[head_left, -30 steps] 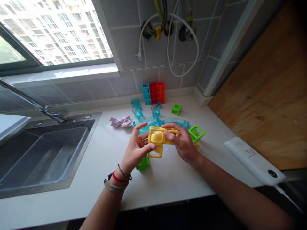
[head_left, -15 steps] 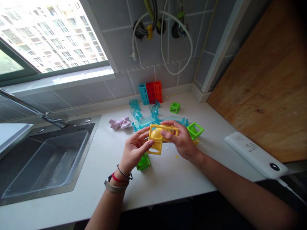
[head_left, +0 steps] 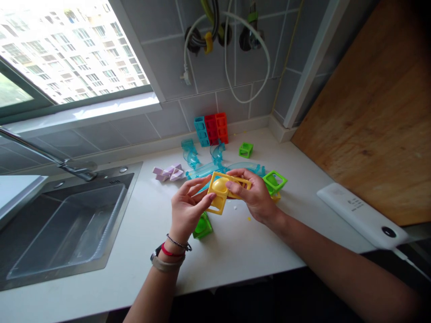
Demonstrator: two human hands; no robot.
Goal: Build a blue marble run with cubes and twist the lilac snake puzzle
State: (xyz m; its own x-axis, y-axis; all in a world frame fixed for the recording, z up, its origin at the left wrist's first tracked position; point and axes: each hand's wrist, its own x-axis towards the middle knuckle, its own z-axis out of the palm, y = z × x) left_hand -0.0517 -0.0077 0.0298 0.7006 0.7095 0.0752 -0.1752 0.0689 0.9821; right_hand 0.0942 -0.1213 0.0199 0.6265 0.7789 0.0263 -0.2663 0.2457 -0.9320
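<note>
Above the middle of the white counter [head_left: 242, 255], the head view shows a yellow block piece [head_left: 220, 185] held up between two hands. Its open-sided frames make a bent shape and look already joined, though whether they are fully seated cannot be told. Against the far wall, blue, red and orange columns [head_left: 211, 130] stand side by side, seemingly finished. Less looks done elsewhere: a green cube [head_left: 245, 150] sits alone at the far right, a green block [head_left: 202, 225] rests on the near side, and clear blue tracks [head_left: 204, 171] lie spread beyond the hands.

The left hand [head_left: 186, 204] grips the piece's left part, thumb on its near edge, so the piece lies right of that palm. The right hand [head_left: 257, 197] pinches the right end, thumb beside the dome; the piece lies to its left.
</note>
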